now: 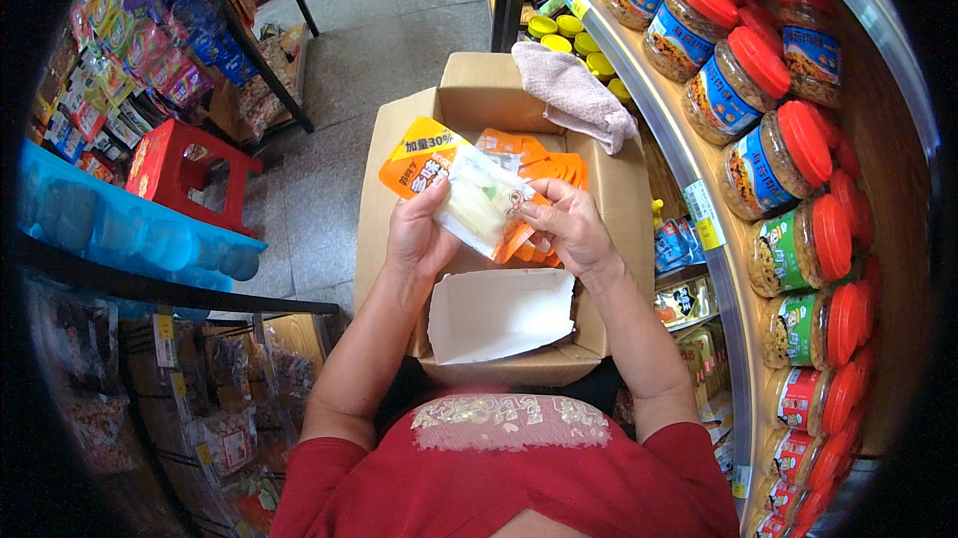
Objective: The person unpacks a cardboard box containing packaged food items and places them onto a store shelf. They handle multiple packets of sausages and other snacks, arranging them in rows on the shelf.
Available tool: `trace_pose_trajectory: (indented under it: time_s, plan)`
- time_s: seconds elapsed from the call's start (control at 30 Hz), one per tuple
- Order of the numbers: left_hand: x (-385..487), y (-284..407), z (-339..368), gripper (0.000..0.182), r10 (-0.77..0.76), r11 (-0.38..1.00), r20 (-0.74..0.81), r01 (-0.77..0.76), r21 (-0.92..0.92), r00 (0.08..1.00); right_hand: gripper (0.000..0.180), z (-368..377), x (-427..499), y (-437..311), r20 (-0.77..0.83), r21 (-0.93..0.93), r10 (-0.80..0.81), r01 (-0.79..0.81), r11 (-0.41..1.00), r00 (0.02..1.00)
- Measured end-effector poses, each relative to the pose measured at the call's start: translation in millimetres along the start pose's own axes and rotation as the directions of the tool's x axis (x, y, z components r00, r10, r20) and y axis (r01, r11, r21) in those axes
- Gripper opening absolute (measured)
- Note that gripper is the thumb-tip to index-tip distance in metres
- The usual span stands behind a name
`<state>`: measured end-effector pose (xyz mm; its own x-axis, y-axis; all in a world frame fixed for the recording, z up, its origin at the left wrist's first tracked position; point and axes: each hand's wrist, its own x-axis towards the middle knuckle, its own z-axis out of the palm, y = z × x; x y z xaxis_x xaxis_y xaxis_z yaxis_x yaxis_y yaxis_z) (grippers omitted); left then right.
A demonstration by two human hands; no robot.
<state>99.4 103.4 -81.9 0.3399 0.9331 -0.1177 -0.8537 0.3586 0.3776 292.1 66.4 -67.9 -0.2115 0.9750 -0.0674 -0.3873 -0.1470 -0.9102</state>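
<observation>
Both hands hold one orange and clear plastic food packet (473, 197) above an open cardboard box (393, 164). Pale, elongated pieces of food show through its clear window. My left hand (425, 231) grips the packet's left side with the thumb on top. At the right edge, my right hand (570, 227) pinches it between thumb and fingers. Several similar orange packets (557, 166) lie in the box behind the held one, partly hidden by it. A white open-topped carton (505, 310) rests at the near side of the box.
A pinkish cloth (576, 92) hangs over the box's far right corner. On the right, a curved shelf (707, 223) carries jars with red lids (763, 156). A red plastic stool (187, 179) stands on the left, near a blue plastic-covered rack (135, 223). Hanging packaged goods (165, 51) line the far left.
</observation>
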Motion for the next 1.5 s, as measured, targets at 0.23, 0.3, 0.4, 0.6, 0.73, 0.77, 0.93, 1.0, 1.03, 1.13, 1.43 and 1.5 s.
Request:
trace_pose_trajectory:
  time_s: [0.23,0.3,0.4,0.6,0.73,0.77,0.93,1.0,1.03,1.13,1.43,1.5]
  plan:
    - [-5.0,-0.2,2.4,0.044,-0.046,0.998,0.074,0.043,0.042,0.996,0.032,8.9,-4.4,-8.4,0.055,-0.053,0.017,-0.014,0.999,0.998]
    - [-5.4,-1.2,3.3,0.042,-0.041,0.997,0.088,0.035,0.067,0.995,0.030,-1.0,-1.7,0.4,0.117,-0.091,-0.006,0.016,0.996,0.993]
    - [-5.7,-1.4,4.4,0.041,-0.064,0.996,0.099,0.058,0.061,0.993,0.028,-3.9,-1.9,1.2,0.123,-0.121,0.000,0.015,0.993,0.992]
    - [-5.3,-3.0,3.7,0.046,-0.062,0.991,0.082,0.052,0.124,0.995,0.025,-3.9,-1.7,1.2,0.090,-0.078,-0.018,0.026,0.997,0.996]
    - [-0.2,0.7,-4.9,0.044,-0.026,0.997,0.102,0.033,-0.066,0.994,0.023,-4.8,-1.9,0.2,0.081,-0.095,0.008,0.000,0.995,0.997]
    - [0.8,1.8,-6.8,0.044,-0.026,0.994,0.097,0.036,-0.107,0.995,0.024,-5.4,-2.2,-1.5,0.091,-0.110,0.021,-0.011,0.994,0.996]
    - [2.9,2.8,-12.1,0.043,-0.040,0.979,0.093,0.058,-0.195,0.995,0.033,-2.0,-3.5,-5.3,0.173,-0.139,0.068,-0.044,0.989,0.983]
    - [2.1,2.5,-11.7,0.044,-0.049,0.970,0.105,0.072,-0.231,0.993,0.039,-1.1,-2.9,-4.6,0.186,-0.178,0.036,-0.002,0.984,0.982]
    - [2.3,2.6,-12.8,0.045,-0.066,0.964,0.124,0.095,-0.247,0.990,0.040,0.1,-2.9,-4.8,0.179,-0.205,0.022,0.015,0.979,0.984]
    - [3.4,3.6,-15.0,0.045,-0.099,0.952,0.157,0.140,-0.271,0.983,0.042,3.5,-3.9,-8.1,0.175,-0.265,0.007,0.040,0.963,0.985]
    - [1.7,1.9,-8.6,0.044,-0.106,0.982,0.052,0.113,-0.153,0.993,0.037,-2.5,-5.1,-5.3,0.157,-0.182,0.039,-0.010,0.983,0.987]
    - [0.7,1.6,-3.3,0.043,-0.080,0.995,-0.020,0.078,-0.069,0.997,0.036,-3.1,-6.3,-6.0,0.123,-0.101,0.065,-0.053,0.993,0.990]
